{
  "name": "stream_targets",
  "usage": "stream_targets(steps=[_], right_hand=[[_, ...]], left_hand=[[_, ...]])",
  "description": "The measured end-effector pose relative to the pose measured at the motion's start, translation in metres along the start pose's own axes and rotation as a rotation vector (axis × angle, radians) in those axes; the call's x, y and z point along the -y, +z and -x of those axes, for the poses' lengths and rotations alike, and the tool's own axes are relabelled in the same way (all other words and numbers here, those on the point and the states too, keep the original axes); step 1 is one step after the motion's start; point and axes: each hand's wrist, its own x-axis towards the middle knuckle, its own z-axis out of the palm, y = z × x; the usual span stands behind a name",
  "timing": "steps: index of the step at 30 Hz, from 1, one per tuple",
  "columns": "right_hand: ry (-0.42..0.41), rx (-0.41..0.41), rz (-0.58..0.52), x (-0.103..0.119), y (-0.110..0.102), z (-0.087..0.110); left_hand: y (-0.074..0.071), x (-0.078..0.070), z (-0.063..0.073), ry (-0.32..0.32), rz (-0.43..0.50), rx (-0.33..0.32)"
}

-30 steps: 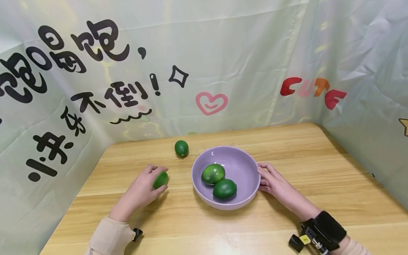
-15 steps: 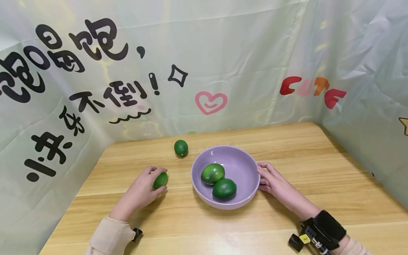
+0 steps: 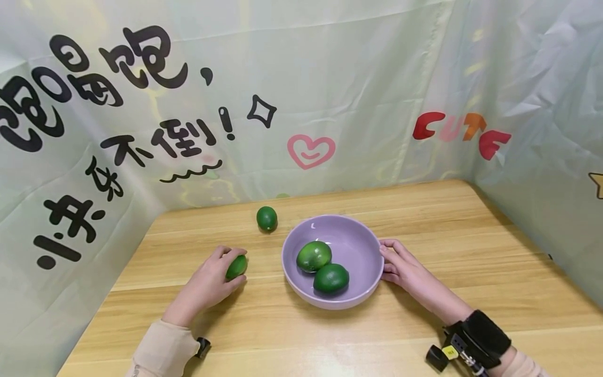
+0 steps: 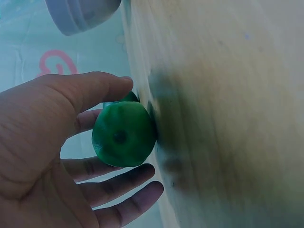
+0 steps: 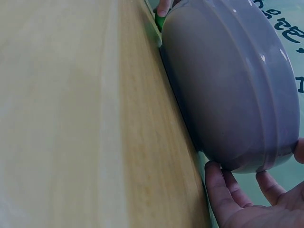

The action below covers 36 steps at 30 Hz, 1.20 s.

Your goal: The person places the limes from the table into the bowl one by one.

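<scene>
A person's left hand [image 3: 210,280] reaches over a pale wooden bench [image 3: 282,340], its fingers curled loosely round a green lime [image 4: 124,135]. In the head view the lime sits between the thumb, on the near side, and the index finger, which arches over the far side; part of the fruit shows past the fingertips. In the left wrist view its blunt end faces the camera, framed by the thumb on one side and the spread fingers behind and below, and it appears to rest on the bench.

To the right, well apart from that lime, stands an upright purple bowl [image 3: 360,251]. The right hand [image 3: 412,275] touches the bowl's outer wall with relaxed fingertips; the thumb is near the rim, partly cut off in the right wrist view. Inside the bowl lie a paler lime [image 3: 314,256] and a darker lime [image 3: 332,278], side by side. Another small lime [image 3: 267,218] lies farther back on the bench, left of the bowl. Behind, a pale green cloth [image 3: 377,84] carries black lettering [image 3: 183,139], a pink heart [image 3: 293,152] and the word CUTE
</scene>
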Motion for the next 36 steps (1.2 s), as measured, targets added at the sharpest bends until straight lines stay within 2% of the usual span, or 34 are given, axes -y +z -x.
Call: stream_targets(steps=[18, 27, 36], right_hand=[[0.008, -0.005, 0.005, 0.001, 0.0007, 0.0], [0.001, -0.007, 0.004, 0.0026, 0.0003, -0.0013], [0.001, 0.005, 0.001, 0.0001, -0.0001, -0.0008]], left_hand=[[0.0005, 0.0023, -0.0007, -0.009, 0.009, 0.037], [0.0, 0.0041, -0.0044, 0.006, 0.013, 0.03], [-0.0018, 0.001, -0.0004, 0.003, 0.016, 0.039]])
